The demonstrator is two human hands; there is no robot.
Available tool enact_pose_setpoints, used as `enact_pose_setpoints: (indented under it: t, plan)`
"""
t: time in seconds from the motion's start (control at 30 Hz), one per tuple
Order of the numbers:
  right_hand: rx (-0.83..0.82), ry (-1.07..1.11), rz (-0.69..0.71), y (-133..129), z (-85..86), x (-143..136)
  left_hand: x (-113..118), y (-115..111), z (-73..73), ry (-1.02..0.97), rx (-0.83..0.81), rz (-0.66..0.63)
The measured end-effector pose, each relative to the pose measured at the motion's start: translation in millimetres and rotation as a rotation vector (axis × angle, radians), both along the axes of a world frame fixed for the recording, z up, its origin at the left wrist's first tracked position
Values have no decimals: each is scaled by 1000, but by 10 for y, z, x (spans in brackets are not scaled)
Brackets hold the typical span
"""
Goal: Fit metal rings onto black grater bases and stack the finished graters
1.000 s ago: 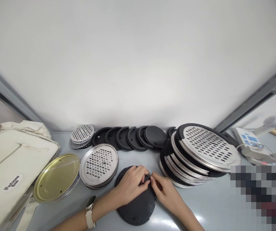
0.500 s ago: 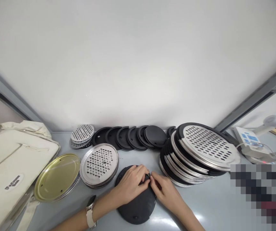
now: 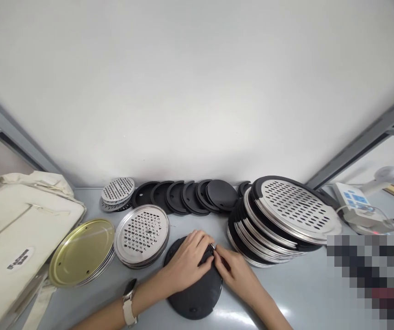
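A black round disc [image 3: 197, 298] lies on the table in front of me, with a notch at its lower right edge and a small hole near the bottom. My left hand [image 3: 191, 261] rests across its upper part, fingers curled at the far right rim and thumb pressed below. At that rim my right hand [image 3: 233, 268] is closed in a pinch, its fingertips meeting those of the left. Between the two hands a small shiny metal piece [image 3: 212, 246] shows, mostly covered by the fingers.
Left stand perforated metal discs [image 3: 141, 231], gold-coloured plates [image 3: 81, 254] and a cream backpack [image 3: 21, 229]. Black discs [image 3: 176, 197] overlap along the wall. A tall stack of perforated and black discs [image 3: 296, 206] rises at right, before a white device with blue buttons [image 3: 355, 199].
Both hands stay at the same spot on the rim. The left fingers have shifted slightly, and more of the small metal piece shows between the fingertips.
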State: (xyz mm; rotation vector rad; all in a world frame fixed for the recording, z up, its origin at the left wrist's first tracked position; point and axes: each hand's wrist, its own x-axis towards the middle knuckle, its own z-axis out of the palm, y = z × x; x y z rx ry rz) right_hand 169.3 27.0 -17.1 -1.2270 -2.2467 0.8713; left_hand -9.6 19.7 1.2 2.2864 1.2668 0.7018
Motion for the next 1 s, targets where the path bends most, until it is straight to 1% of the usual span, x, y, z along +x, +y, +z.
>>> enact_pose_setpoints:
  t: [0.13, 0.33, 0.5, 0.77, 1.0]
  plan:
    - [2, 1, 2, 2, -3, 5, -2, -1, -3, 35, 9, 9]
    - [-43, 53, 9, 12, 39, 4, -5, -5, -13, 58, 11, 13]
    - [-52, 79, -16, 11, 53, -10, -4, -1, -15, 45, 10, 26]
    - [-25, 59, -26, -3, 49, -16, -12, 8, -33, -23, -33, -10]
    - [-43, 57, -15, 3, 20, -10, -21, -12, 10, -72, -74, -14]
